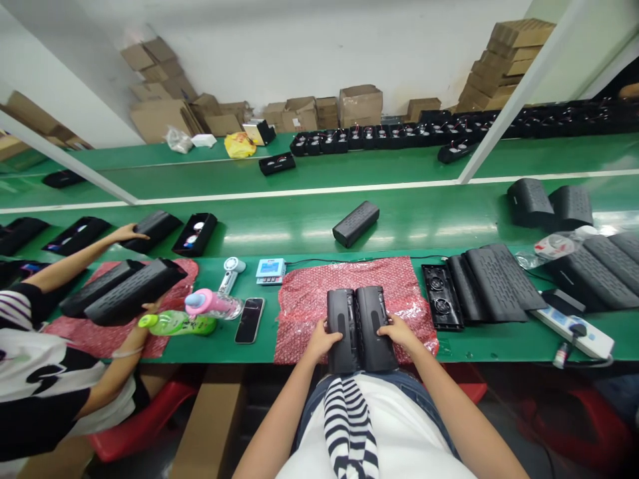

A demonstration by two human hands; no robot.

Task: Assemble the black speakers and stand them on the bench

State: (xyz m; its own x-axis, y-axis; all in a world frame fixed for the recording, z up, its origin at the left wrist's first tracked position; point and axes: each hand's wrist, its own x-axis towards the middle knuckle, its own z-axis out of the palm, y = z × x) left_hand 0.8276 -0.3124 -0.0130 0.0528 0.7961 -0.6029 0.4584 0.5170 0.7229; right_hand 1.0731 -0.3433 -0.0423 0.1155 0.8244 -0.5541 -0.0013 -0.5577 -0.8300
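Two black speaker housings stand side by side on a red bubble-wrap sheet (309,299) at the bench's near edge. My left hand (322,339) grips the left housing (341,329) from its outer side. My right hand (399,332) grips the right housing (375,326) the same way. The two housings touch along their inner sides. Their near ends overhang the bench edge toward my lap.
Finished black housings (484,283) lie in a row to my right, with a power strip (574,329). One housing (356,223) lies on the green belt (299,226). A phone (249,319), bottles and a small fan sit to my left. A co-worker at left handles housings (124,289).
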